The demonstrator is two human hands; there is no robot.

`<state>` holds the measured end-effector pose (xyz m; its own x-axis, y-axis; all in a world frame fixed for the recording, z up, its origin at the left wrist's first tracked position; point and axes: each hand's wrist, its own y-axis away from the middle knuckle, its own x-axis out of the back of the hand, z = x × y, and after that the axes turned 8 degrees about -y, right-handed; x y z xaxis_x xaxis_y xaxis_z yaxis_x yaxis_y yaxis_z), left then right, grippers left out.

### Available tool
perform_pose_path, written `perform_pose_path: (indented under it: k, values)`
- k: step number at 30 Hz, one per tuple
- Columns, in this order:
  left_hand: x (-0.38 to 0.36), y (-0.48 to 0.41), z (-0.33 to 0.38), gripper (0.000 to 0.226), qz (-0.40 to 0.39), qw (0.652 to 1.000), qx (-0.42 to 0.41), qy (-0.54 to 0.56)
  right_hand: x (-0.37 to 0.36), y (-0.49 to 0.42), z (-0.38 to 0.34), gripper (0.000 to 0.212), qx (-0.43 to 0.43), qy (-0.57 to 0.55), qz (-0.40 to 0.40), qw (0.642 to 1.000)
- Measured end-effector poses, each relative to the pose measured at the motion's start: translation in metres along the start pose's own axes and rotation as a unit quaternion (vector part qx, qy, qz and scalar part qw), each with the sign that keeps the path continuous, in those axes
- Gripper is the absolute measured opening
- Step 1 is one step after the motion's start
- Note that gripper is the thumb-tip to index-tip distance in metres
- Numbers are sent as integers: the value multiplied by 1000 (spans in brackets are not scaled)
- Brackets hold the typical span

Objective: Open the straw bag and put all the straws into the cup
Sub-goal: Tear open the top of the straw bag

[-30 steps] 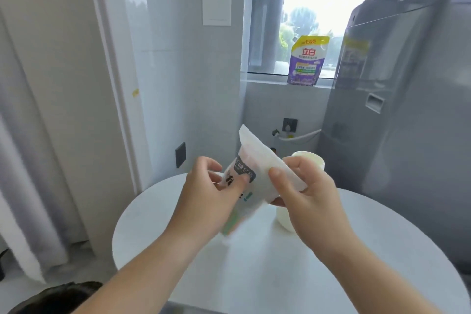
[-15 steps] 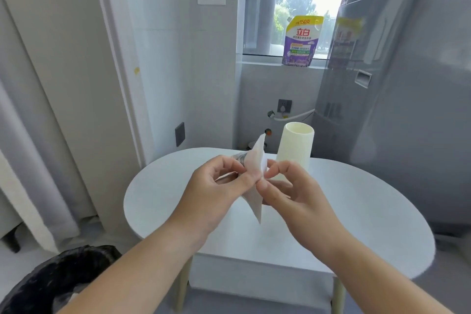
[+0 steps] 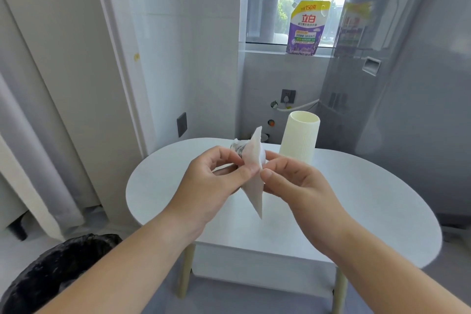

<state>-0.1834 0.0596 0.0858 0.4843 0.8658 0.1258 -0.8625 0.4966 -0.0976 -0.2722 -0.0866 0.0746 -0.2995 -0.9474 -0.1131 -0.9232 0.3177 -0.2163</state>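
I hold a white straw bag (image 3: 252, 178) edge-on in the air above the white oval table (image 3: 356, 201). My left hand (image 3: 216, 181) pinches its left side with thumb and fingers, and my right hand (image 3: 293, 181) pinches the right side at the same height. The bag's printed end points away from me; its lower corner hangs toward the tabletop. No straws are visible. A tall cream ribbed cup (image 3: 300, 140) stands upright on the table just behind my right hand, its mouth open and nothing visible inside.
A grey appliance (image 3: 397, 99) stands right of the table. A purple detergent pouch (image 3: 307, 28) sits on the window sill. A black-lined bin (image 3: 51, 273) is on the floor at lower left, beside a grey curtain (image 3: 28, 140).
The view has pulled back and tilted down, showing the whole table and bin. The bag has turned from its printed face to edge-on, and both hands have closed in on its upper part.
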Motion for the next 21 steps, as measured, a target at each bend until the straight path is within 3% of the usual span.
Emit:
perform_pose_path:
  k: [21]
  values:
    - [-1,0,-6,23,-19,1000,-16,-17,0,1,-5,20,-21,-72,17,997]
